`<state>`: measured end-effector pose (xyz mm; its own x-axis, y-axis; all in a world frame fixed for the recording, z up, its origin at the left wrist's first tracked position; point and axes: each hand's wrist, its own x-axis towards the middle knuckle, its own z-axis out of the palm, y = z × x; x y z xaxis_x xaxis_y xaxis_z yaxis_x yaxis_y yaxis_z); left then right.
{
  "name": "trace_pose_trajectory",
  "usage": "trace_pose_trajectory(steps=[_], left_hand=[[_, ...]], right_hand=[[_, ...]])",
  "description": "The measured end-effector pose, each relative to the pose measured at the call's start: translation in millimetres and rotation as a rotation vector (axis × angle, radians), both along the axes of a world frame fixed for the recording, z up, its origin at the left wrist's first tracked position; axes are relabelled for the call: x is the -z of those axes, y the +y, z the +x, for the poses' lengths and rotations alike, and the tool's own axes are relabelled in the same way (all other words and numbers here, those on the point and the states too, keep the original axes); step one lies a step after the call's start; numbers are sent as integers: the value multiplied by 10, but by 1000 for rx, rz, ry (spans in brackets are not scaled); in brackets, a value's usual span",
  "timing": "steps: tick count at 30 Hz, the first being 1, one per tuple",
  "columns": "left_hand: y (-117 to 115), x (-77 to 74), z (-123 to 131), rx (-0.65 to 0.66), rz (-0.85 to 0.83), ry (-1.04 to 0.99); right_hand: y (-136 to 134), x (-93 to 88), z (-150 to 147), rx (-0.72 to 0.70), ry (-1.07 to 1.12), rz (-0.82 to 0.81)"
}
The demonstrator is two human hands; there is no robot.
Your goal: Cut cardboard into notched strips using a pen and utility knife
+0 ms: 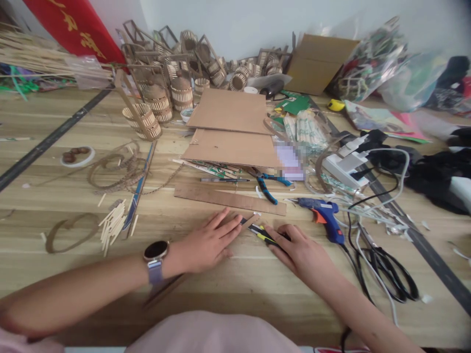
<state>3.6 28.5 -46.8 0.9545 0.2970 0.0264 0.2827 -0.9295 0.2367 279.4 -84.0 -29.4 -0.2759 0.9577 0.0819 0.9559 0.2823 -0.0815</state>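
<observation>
My left hand point(204, 241) lies flat on the table with its fingers stretched out, pressing on a narrow brown strip. One end of this strip point(251, 220) shows beyond the fingertips, and a brown length point(164, 290) comes out below the wrist. My right hand point(300, 247) is closed around a yellow and black utility knife point(264, 234). The knife's blade end points left, close to the left fingertips and against the strip; exact contact cannot be made out. Just beyond both hands lies a flat cardboard strip point(228, 198).
Blue-handled pliers point(267, 189) and a pen point(224, 180) lie ahead, near cardboard sheets point(228, 110). On the right are a glue gun point(324, 211), black scissors point(390, 269), cables and a power strip point(346, 166). Short sticks point(113, 221) lie left; small slatted baskets point(142, 120) stand behind.
</observation>
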Motion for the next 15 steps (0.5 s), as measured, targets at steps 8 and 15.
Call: trace_pose_trajectory(steps=[8,15], left_hand=[[578,-162,297,368,-49,109],[679,-68,433,418,-135,83]], right_hand=[[8,2,8,-18,-52,5],[6,-43,22,-49,-63,-14]])
